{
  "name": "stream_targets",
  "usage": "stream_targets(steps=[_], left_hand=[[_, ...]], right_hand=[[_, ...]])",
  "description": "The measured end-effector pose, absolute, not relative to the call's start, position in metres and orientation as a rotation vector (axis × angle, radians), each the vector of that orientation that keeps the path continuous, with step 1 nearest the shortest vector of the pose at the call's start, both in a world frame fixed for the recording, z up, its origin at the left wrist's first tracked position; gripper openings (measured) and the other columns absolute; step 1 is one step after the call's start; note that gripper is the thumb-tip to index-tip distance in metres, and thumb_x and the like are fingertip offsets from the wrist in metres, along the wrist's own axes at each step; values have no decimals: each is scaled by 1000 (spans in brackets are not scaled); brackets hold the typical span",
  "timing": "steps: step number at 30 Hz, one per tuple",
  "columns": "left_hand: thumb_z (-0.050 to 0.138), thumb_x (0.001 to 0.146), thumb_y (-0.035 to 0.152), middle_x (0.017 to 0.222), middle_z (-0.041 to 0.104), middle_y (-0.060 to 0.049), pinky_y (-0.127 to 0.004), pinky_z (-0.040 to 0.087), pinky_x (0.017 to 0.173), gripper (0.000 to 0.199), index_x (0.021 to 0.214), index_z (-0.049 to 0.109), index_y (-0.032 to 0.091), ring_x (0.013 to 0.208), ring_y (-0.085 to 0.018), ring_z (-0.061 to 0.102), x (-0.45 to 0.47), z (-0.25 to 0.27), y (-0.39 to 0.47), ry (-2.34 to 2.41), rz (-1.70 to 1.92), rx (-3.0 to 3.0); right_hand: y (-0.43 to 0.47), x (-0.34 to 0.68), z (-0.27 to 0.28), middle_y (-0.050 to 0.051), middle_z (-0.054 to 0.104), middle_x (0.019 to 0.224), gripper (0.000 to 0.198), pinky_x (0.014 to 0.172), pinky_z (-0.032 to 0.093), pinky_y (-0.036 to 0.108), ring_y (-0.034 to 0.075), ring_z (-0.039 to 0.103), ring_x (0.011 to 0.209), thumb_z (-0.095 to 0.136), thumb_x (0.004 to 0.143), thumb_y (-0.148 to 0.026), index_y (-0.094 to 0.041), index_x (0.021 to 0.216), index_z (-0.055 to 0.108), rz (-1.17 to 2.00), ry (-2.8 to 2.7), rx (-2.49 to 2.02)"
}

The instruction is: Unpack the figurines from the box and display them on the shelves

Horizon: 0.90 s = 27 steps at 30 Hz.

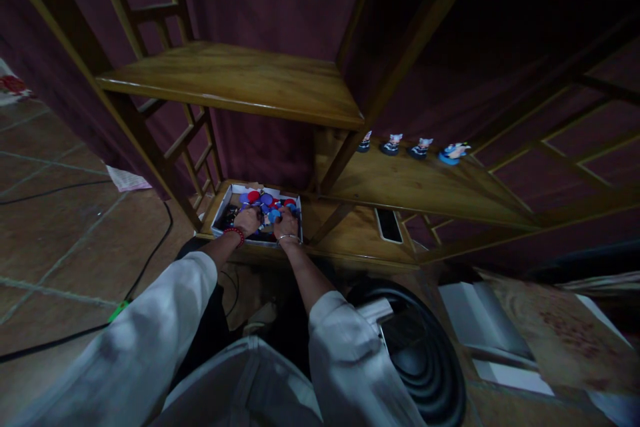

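A shallow white box (218, 222) stands on the lowest shelf, filled with small figurines (267, 200) that have round red, purple and blue bases. Both of my hands reach down into it. My left hand (247, 220), with a red bead bracelet at the wrist, is closed with its fingers curled down among the figurines; what it grips is hidden. A short way to the right, my right hand (286, 224), wearing a bangle, is closed beside a blue round base (275, 215). Its fingertips are partly hidden, so its grip on that figurine is hard to make out.
Several figurines (393, 144) stand in a row on the middle shelf (425, 183) to the right. A phone (389, 225) lies on the lowest shelf. An upper shelf (230, 77) overhangs the box. A black round stool (440, 360) and a cable (155, 250) are near me.
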State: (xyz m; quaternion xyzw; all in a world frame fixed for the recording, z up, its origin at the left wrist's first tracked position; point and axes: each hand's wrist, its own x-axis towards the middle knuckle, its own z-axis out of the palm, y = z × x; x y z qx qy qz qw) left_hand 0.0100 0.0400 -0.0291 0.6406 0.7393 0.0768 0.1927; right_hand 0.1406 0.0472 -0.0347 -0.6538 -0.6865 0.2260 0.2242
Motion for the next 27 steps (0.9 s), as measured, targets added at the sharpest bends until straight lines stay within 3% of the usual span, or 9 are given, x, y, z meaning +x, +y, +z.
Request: stream_targets(steps=[10, 19, 27], left_hand=[[49, 76, 26, 112, 52, -12, -29, 42, 84, 33, 107, 53, 18, 95, -20, 57, 10, -35, 40, 2044, 175, 1815], [54, 72, 16, 93, 61, -7, -25, 42, 81, 25, 97, 55, 16, 90, -16, 57, 4, -31, 44, 1981, 345, 1666], [52, 72, 6, 84, 62, -5, -18, 47, 58, 26, 96, 55, 14, 67, -11, 59, 0, -37, 43, 1865, 576, 1301]], right_hand=[[46, 142, -34, 2, 64, 98, 35, 81, 42, 22, 14, 59, 90, 46, 77, -11, -24, 108, 55, 606, -1974, -1839], [50, 141, -38, 4, 62, 105, 36, 87, 41, 23, 15, 56, 98, 45, 77, -10, -23, 109, 55, 674, -1929, -1826], [52, 142, -41, 1, 62, 106, 39, 93, 37, 22, 12, 55, 100, 44, 77, -8, -22, 110, 56, 780, -1961, -1784]])
